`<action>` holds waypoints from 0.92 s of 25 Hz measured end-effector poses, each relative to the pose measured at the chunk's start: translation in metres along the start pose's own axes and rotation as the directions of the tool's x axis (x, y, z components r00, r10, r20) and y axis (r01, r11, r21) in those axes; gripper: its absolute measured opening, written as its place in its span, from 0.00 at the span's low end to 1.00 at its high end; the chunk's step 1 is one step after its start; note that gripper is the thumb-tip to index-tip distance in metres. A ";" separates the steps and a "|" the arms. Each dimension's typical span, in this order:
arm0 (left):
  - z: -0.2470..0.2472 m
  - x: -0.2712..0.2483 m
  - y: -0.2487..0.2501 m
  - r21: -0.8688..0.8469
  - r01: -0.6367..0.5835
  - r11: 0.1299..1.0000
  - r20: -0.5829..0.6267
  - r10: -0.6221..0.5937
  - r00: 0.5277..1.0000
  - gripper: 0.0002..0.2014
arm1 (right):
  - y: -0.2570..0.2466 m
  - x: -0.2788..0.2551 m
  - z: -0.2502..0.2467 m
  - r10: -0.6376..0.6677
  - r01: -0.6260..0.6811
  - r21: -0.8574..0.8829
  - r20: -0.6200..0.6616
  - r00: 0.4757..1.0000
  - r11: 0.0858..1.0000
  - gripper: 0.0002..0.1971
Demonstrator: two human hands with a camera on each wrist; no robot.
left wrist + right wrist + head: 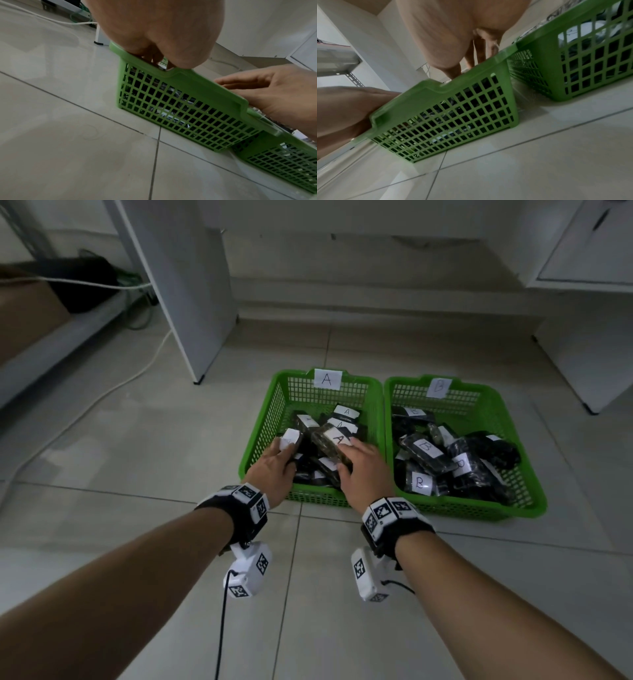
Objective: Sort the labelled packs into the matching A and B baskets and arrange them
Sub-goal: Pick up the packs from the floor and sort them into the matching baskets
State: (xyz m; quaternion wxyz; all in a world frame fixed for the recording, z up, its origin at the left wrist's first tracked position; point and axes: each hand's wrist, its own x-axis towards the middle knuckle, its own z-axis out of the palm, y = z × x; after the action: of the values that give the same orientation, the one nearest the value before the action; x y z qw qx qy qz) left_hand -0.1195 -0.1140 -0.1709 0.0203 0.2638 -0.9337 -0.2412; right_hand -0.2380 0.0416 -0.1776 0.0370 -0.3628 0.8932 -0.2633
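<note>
Packs here look like soft dark plastic-wrapped bundles w/ white paper labels; prob. light, a bit slick and crinkly, so best taken across the middle or by the long edges, not by the label, which could peel.

Both hands are inside basket A point(260, 446), the left one of the 2 green baskets on the tiled floor point(137, 440). Left hand point(274, 470) has fingers curled round a pack point(291, 441) at the near-left part of basket A, its white label up; letter not readable. Right hand point(363, 470) grips the near end of another pack point(334, 445), tilted across the pile, label reading A. Wrist views show only the palms and the baskets' mesh walls, fingers dipping behind the rim, so the grip detail comes from the head view.

Count: 2 baskets, each w/ a paper sign on its far wall, A and B. Basket A: approx. 6–8 packs, heaped and overlapping, exact no. can't tell. Basket B point(527, 494), just right of A and nearly touching it: also a loose heap, at least 6 packs, 4 B labels readable. No packs on the floor, so sorting looks done; arranging the heaps is prob. what's left.
</note>
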 end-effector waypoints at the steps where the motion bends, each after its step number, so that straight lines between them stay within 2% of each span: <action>1: 0.002 -0.001 0.001 0.003 -0.005 1.000 -0.001 0.005 1.000 0.26 | 0.001 -0.004 -0.003 -0.014 0.014 0.000 0.006 1.000 1.000 0.22; 5: 0.009 -0.012 0.003 0.082 -0.064 0.995 -0.042 0.067 0.997 0.27 | 0.007 -0.040 -0.016 -0.112 0.113 0.008 -0.097 0.989 0.994 0.21; 7: 0.008 -0.025 0.010 0.179 -0.196 0.964 -0.090 0.215 0.973 0.27 | 0.012 -0.069 -0.023 -0.194 0.194 -0.013 -0.147 0.970 0.981 0.19; 8: 0.009 -0.039 0.018 0.227 -0.287 0.931 -0.094 0.314 0.945 0.26 | 0.017 -0.091 -0.024 -0.238 0.236 -0.030 -0.150 0.960 0.971 0.18; 10: 0.008 -0.067 0.037 0.301 -0.480 0.824 -0.074 0.522 0.850 0.18 | 0.028 -0.132 -0.027 -0.317 0.313 -0.049 -0.106 0.943 0.948 0.16; 12: 0.013 -0.106 0.050 0.244 -0.683 0.689 0.071 0.689 0.721 0.11 | 0.042 -0.178 -0.025 -0.339 0.339 -0.012 0.020 0.941 0.941 0.14; 13: 0.019 -0.130 0.055 0.181 -0.741 0.647 0.193 0.715 0.672 0.10 | 0.048 -0.201 -0.023 -0.338 0.339 0.008 0.089 0.937 0.941 0.12; 15: 0.032 -0.175 0.064 0.131 -0.793 0.595 0.489 0.657 0.574 0.12 | 0.057 -0.235 -0.020 -0.335 0.337 0.027 0.209 0.919 0.941 0.10; 16: 0.040 -0.198 0.068 0.132 -0.809 0.573 0.627 0.584 0.515 0.17 | 0.060 -0.248 -0.019 -0.324 0.327 0.034 0.255 0.911 0.945 0.11; 18: 0.055 -0.233 0.074 0.156 -0.828 0.538 0.811 0.408 0.419 0.30 | 0.061 -0.263 -0.019 -0.270 0.284 0.011 0.348 0.898 0.959 0.11; 20: 0.068 -0.257 0.078 0.171 -0.846 0.504 0.890 0.289 0.352 0.39 | 0.059 -0.268 -0.023 -0.206 0.244 -0.037 0.421 0.883 0.969 0.07; 21: 0.073 -0.264 0.078 0.171 -0.857 0.487 0.902 0.273 0.335 0.38 | 0.058 -0.267 -0.026 -0.179 0.225 -0.056 0.438 0.881 0.973 0.06; 23: 0.077 -0.264 0.079 0.177 -0.860 0.479 0.886 0.302 0.351 0.26 | 0.054 -0.264 -0.034 -0.131 0.187 -0.083 0.450 0.883 0.979 0.06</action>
State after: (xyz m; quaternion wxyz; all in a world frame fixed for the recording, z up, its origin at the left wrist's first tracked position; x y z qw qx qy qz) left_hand 0.0571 0.1109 -0.1787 -0.3701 -0.2571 -0.8923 0.0272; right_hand -0.0865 0.2650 -0.2085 0.1946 -0.4868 0.8431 -0.1200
